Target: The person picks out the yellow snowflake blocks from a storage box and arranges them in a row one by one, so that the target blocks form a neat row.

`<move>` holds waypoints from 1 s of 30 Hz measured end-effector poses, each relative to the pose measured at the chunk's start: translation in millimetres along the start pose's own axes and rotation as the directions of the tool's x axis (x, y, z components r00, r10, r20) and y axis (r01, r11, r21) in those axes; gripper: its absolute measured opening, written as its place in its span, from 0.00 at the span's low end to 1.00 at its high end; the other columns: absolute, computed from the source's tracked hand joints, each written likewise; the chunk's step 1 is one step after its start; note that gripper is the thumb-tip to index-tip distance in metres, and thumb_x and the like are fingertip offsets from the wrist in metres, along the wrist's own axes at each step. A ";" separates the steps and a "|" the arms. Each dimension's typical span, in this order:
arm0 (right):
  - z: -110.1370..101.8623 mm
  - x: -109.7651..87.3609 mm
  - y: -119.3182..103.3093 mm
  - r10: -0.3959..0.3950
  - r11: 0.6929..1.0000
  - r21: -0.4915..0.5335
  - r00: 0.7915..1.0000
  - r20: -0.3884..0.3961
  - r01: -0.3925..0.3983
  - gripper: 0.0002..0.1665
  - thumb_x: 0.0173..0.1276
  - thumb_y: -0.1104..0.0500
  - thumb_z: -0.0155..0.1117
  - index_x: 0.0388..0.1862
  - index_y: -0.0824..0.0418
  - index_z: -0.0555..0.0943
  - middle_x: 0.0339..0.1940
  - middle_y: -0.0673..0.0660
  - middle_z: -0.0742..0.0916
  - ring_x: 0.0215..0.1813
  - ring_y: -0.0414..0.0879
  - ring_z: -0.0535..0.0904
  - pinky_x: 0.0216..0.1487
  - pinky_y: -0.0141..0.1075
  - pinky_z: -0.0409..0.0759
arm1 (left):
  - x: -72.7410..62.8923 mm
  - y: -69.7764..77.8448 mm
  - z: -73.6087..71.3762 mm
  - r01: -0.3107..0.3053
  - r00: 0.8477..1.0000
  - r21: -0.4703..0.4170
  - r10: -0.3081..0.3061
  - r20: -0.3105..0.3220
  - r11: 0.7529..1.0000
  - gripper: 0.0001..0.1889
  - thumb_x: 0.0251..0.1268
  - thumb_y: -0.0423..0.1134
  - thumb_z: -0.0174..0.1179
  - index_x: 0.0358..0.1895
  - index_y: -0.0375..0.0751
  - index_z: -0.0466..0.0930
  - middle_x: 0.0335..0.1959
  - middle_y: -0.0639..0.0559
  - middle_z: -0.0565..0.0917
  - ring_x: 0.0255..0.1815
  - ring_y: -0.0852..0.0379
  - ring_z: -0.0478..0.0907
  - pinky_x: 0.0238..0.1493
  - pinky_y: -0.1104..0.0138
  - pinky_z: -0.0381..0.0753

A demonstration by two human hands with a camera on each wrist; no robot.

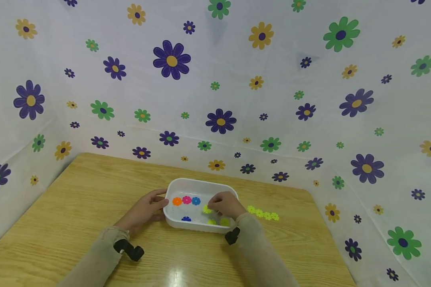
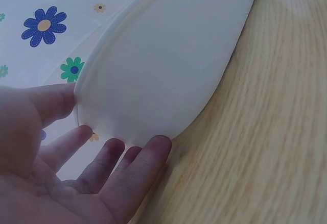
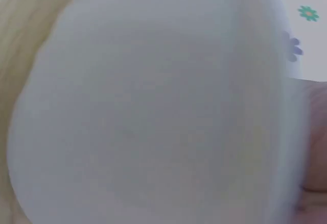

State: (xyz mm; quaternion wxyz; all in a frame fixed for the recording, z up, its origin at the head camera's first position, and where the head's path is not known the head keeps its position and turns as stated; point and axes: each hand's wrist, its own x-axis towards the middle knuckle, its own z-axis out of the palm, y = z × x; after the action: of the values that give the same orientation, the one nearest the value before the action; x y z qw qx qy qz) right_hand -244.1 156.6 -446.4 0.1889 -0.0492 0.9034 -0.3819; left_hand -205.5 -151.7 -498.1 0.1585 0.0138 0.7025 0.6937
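A white plastic tray point(image 1: 197, 226) stands on the table with flower-shaped plastic pieces in it. My left hand point(image 1: 149, 209) grips its left end, thumb at the rim and fingertips on the outer wall, as the left wrist view shows on the tray wall point(image 2: 163, 60). Reaching over the right end, my right hand point(image 1: 225, 204) pinches a yellow flower piece point(image 1: 206, 209) inside the tray. Orange point(image 1: 177, 201), pink point(image 1: 186, 200) and blue point(image 1: 196, 201) pieces lie side by side near the back. A dark blue piece point(image 1: 186, 219) and yellow pieces point(image 1: 224, 221) lie along the front wall.
Right of the tray, several yellow flower pieces point(image 1: 263, 213) form a slanting row on the wooden table point(image 1: 158, 255). A white flower-printed sheet point(image 1: 201, 95) rises behind and beside the table. The tray's outer wall point(image 3: 138, 106) fills most of the right wrist view.
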 end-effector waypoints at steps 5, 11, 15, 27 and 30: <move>-20.4 -4.0 6.0 -0.047 0.996 0.076 0.996 -0.082 0.053 0.08 0.75 0.56 0.68 0.45 0.60 0.85 0.39 0.55 0.87 0.40 0.49 0.82 0.44 0.37 0.88 | -1.9 0.7 0.7 0.002 1.000 -0.002 -0.002 0.001 1.000 0.33 0.77 0.47 0.61 0.79 0.46 0.62 0.64 0.35 0.74 0.53 0.46 0.84 0.56 0.53 0.87; -61.0 -8.9 36.3 -0.051 0.986 0.150 0.982 -0.181 0.079 0.10 0.77 0.56 0.65 0.48 0.61 0.84 0.44 0.58 0.87 0.44 0.53 0.83 0.51 0.45 0.88 | -0.9 -0.3 0.2 0.007 1.000 0.005 -0.007 -0.006 1.000 0.33 0.77 0.48 0.61 0.79 0.46 0.62 0.64 0.35 0.74 0.52 0.47 0.84 0.56 0.53 0.88; -90.0 -24.3 65.6 -0.007 0.982 0.180 0.971 -0.238 0.052 0.15 0.79 0.53 0.63 0.53 0.63 0.81 0.50 0.62 0.86 0.52 0.60 0.83 0.59 0.52 0.85 | -0.2 0.1 0.2 0.007 1.000 0.012 -0.007 -0.004 1.000 0.33 0.77 0.49 0.61 0.79 0.47 0.63 0.65 0.35 0.74 0.53 0.47 0.84 0.56 0.53 0.87; -146.8 -63.8 162.2 0.106 0.986 0.160 0.926 -0.363 -0.051 0.17 0.79 0.59 0.61 0.54 0.73 0.80 0.45 0.62 0.86 0.41 0.49 0.85 0.45 0.39 0.89 | -1.5 2.7 0.5 0.003 1.000 0.006 -0.003 -0.002 1.000 0.32 0.77 0.48 0.61 0.79 0.47 0.63 0.65 0.35 0.74 0.54 0.46 0.83 0.57 0.53 0.87; -151.8 -66.3 180.0 0.133 0.985 0.155 0.923 -0.361 -0.082 0.18 0.78 0.59 0.61 0.52 0.75 0.81 0.41 0.60 0.87 0.38 0.46 0.84 0.43 0.39 0.89 | -1.5 2.5 0.3 0.006 1.000 0.003 -0.006 -0.004 1.000 0.32 0.77 0.47 0.61 0.79 0.47 0.63 0.65 0.35 0.74 0.54 0.46 0.83 0.56 0.53 0.87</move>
State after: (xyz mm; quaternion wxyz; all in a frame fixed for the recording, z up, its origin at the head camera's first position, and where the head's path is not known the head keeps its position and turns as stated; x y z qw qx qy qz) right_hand -230.3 400.6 -457.1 0.0389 0.0865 0.8957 -0.4345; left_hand -204.5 -151.7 -495.3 0.1592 0.0108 0.7038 0.6922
